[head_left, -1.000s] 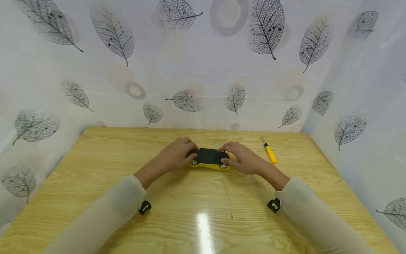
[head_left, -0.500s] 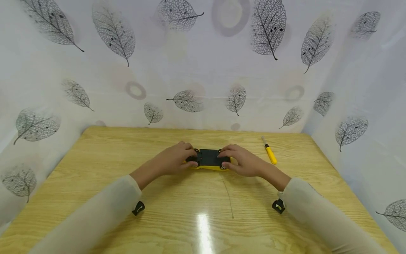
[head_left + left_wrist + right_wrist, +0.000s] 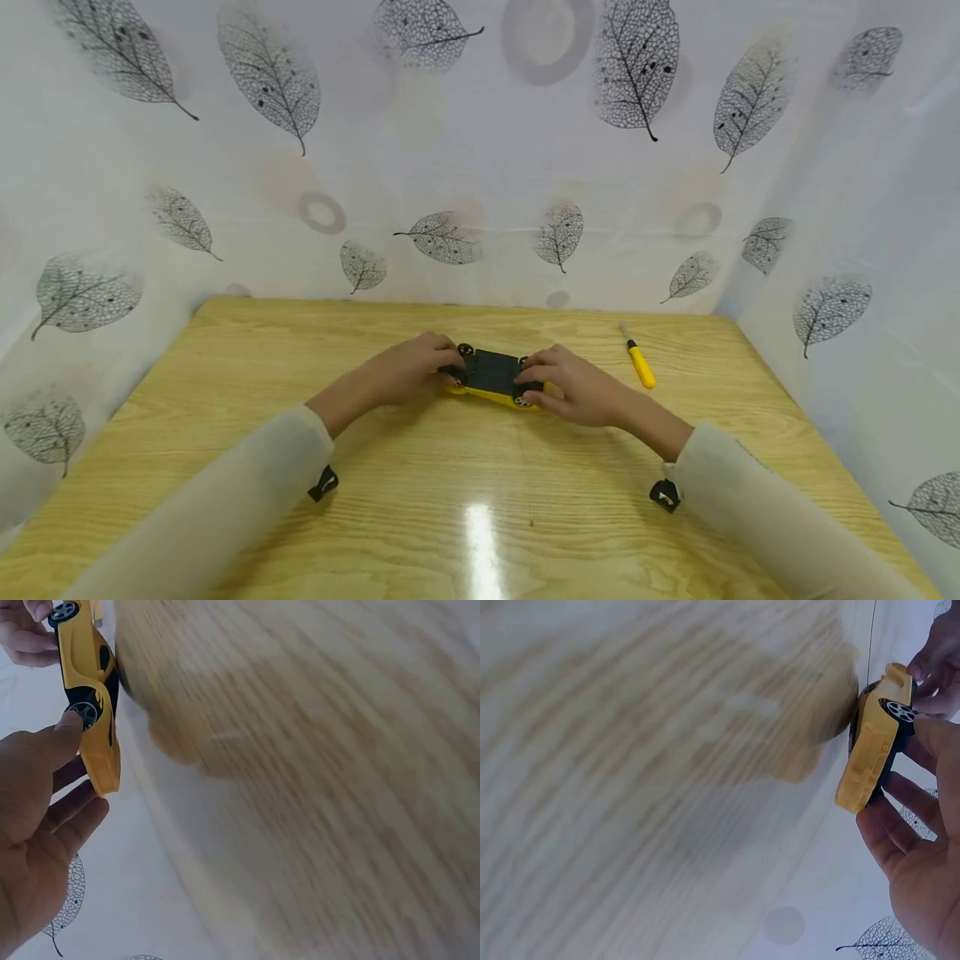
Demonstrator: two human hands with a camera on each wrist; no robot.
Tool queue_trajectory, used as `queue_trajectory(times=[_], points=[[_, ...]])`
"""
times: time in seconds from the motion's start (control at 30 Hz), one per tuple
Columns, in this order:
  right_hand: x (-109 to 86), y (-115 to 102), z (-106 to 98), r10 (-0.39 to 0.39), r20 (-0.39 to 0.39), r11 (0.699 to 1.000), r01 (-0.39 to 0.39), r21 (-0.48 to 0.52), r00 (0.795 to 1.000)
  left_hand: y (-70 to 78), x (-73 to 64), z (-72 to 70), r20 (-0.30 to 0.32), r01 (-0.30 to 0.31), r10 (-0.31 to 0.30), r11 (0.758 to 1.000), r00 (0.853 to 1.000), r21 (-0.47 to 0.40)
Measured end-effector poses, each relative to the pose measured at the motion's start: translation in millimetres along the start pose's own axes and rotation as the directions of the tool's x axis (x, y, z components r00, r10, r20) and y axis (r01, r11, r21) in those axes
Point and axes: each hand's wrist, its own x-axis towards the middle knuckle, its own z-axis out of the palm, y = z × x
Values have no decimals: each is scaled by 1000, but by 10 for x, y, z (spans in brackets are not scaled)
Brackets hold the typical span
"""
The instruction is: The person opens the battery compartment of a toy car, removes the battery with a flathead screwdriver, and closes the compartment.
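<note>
A yellow toy car is upside down at the middle of the table, its flat black underside and wheels facing up. My left hand grips its left end; in the left wrist view the thumb lies by a wheel and the fingers reach round the bumper. At the opposite end, my right hand holds the car between thumb and fingers. The right wrist view shows that thumb beside a silver-spoked wheel, with fingertips under the yellow end. The roof is turned toward the wood and mostly hidden.
A screwdriver with a yellow handle lies on the wooden table to the right of my right hand. Behind and at both sides hangs a pale leaf-print curtain. A thin dark line runs beyond the car in the right wrist view.
The car has turned slightly, its right end now nearer to me. My left hand shifted a little left, my right slightly toward me. The thin line on the table no longer shows in the head view.
</note>
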Motion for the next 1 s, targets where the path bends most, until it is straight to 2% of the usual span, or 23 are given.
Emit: queue_trajectory(times=[0.13, 0.27, 0.4, 0.57, 0.67, 0.83, 1.0], points=[[-2, -71, 48, -7, -13, 999, 6, -36, 1000, -74, 8, 10, -31, -36, 35, 999, 999, -13], [0, -181, 69, -5, -32, 997, 3, -75, 999, -133, 42, 7, -18, -29, 29, 999, 999, -14], [2, -274, 99, -24, -60, 990, 16, -141, 998, -177, 103, 0, 5, -16, 16, 1000, 1000, -21], [32, -339, 126, -92, -97, 972, 69, -223, 991, -212, 157, -17, 60, 18, -15, 998, 998, -53], [46, -347, 98, -114, -91, 975, 94, -203, 989, -215, 164, -27, 93, 38, -32, 997, 995, -72], [53, -303, 42, -126, -28, 984, 122, -132, 992, -194, 166, -27, 129, 76, -62, 992, 990, -104], [60, -257, 57, -141, -10, 981, 138, -135, 990, -181, 174, -14, 149, 126, -105, 982, 983, -137]])
